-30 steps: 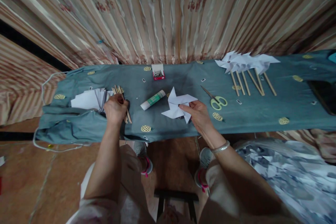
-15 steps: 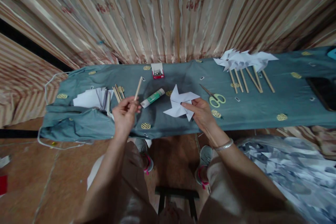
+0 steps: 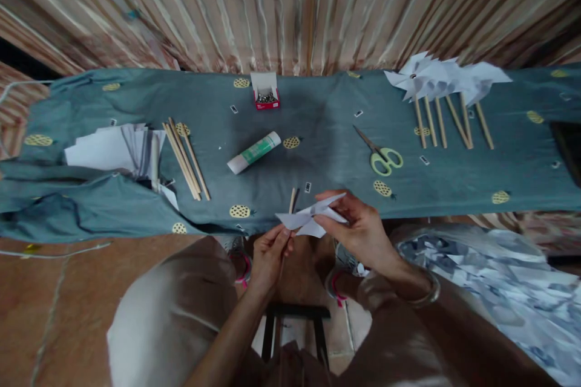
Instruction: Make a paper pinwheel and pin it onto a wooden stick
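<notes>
Head view: our left hand [image 3: 269, 254] has brought a stick [image 3: 293, 198], pinched between fingers, rightward to the pinwheel [image 3: 309, 227] our right hand [image 3: 367, 231] pinches over the near edge of the counter [image 3: 318, 157], so both now overlap.

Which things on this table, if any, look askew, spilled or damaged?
The grey-green cloth with yellow pineapple prints is bunched into folds at its left end, whereas the middle lies flatter. Among the white paper pinwheels at right, one pale wooden stick slants more sharply than the rest. No spill or damage stands out.
</notes>
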